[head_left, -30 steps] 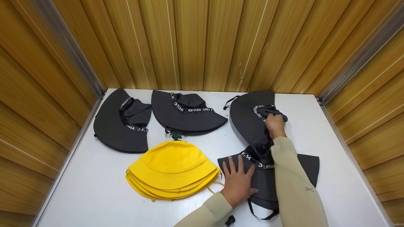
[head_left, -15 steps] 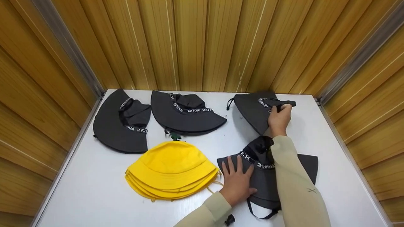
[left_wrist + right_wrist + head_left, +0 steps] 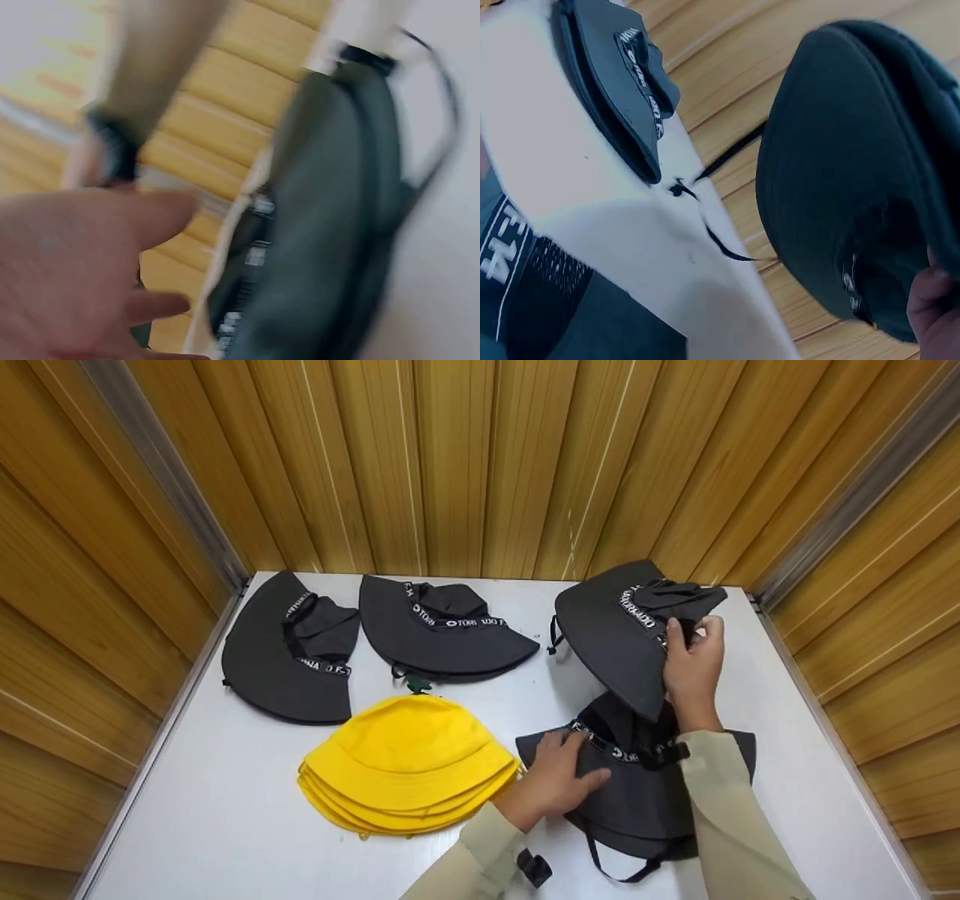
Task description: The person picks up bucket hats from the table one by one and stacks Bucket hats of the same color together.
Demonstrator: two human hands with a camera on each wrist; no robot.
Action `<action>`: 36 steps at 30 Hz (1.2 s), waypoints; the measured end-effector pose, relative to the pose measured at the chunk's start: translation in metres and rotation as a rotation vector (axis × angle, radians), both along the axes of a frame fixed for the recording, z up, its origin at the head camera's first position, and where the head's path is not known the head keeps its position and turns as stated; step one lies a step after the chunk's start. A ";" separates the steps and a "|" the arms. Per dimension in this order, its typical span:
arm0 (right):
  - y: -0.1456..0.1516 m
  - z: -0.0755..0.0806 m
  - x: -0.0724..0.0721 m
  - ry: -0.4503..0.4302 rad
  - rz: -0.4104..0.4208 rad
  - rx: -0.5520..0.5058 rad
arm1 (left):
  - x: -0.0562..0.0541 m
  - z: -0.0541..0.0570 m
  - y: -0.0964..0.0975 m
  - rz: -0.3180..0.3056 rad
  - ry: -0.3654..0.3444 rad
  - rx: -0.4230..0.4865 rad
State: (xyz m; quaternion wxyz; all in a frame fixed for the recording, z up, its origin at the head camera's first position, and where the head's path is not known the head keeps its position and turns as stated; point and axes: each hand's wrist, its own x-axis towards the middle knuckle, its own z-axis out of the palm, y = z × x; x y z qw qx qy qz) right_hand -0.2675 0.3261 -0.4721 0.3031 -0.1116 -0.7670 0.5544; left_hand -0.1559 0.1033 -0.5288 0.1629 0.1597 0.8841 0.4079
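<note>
Head view: your left hand (image 3: 553, 780), loosely spread, over near dark bucket hat (image 3: 637, 802); yellow bucket hats (image 3: 416, 742) already nested; your right hand (image 3: 694, 667) pinches lifted dark hat (image 3: 604, 634); far-left hat (image 3: 266, 675), far-middle hat (image 3: 454, 652) lie separate, seemingly left.

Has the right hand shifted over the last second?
Yes, in the head view the right hand has shifted rightward, closer to the right edge of the table.
</note>
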 end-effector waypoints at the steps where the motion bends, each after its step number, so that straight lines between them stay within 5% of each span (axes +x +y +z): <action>1: 0.000 0.002 0.007 0.031 0.018 -0.003 | -0.003 0.005 -0.003 0.042 -0.011 0.092; 6: -0.001 0.019 0.041 0.180 0.145 -0.130 | -0.024 0.035 -0.024 0.295 0.010 0.521; 9: -0.003 0.026 0.060 0.250 0.236 -0.230 | -0.039 0.050 -0.036 0.398 -0.069 0.695; 12: -0.003 0.030 0.076 0.291 0.306 -0.285 | -0.052 0.058 -0.046 0.392 -0.240 0.907; 17: -0.007 0.035 0.093 0.280 0.384 -0.261 | -0.063 0.063 -0.054 0.270 -0.563 1.239; 21: -0.009 0.034 0.101 0.245 0.479 -0.206 | -0.064 0.061 -0.053 0.225 -0.749 1.377; 25: -0.007 0.027 0.104 0.232 0.531 -0.144 | -0.062 0.055 -0.049 0.248 -0.848 1.477; 32: -0.004 0.025 0.110 0.184 0.580 -0.125 | -0.052 0.049 -0.048 0.337 -0.798 1.540; 36: 0.000 0.026 0.115 0.170 0.683 -0.231 | -0.046 0.052 -0.049 0.324 -0.751 1.557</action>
